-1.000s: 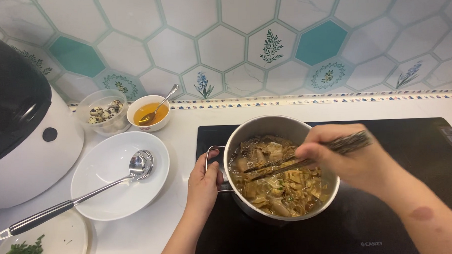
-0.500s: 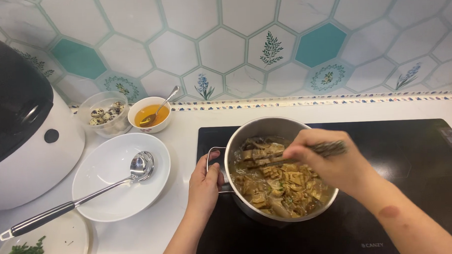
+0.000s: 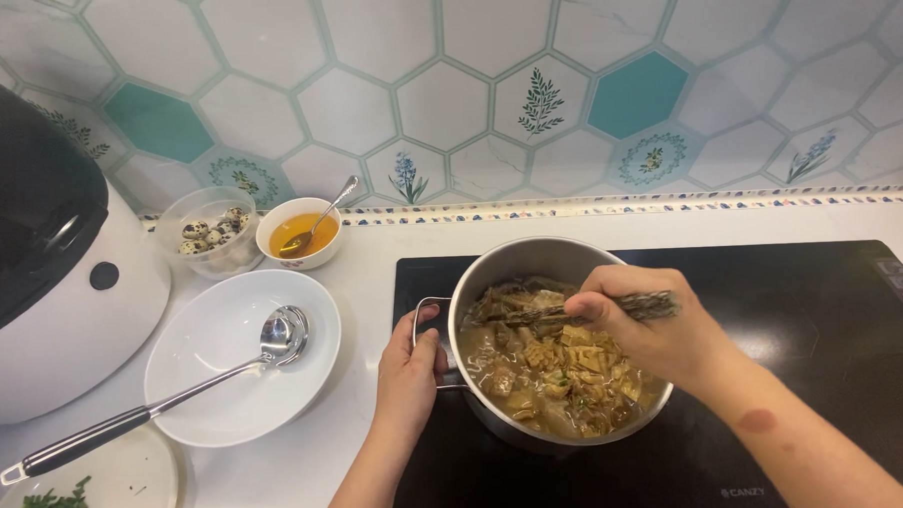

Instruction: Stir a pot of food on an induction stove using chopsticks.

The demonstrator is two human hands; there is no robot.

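At centre frame the pot (image 3: 560, 345) sits brim-full on the black cooktop (image 3: 806, 372), left hand (image 3: 408, 371) clamped on its handle (image 3: 426, 325), right hand (image 3: 654, 322) gripping chopsticks (image 3: 584, 311) in the stew; vigorous stirring risks hot spillage or scalded fingers.

A left hand (image 3: 408, 371) grips the steel pot's (image 3: 532, 264) handle while the right hand (image 3: 654, 327) holds chopsticks (image 3: 574, 311) in the stew (image 3: 550, 366).
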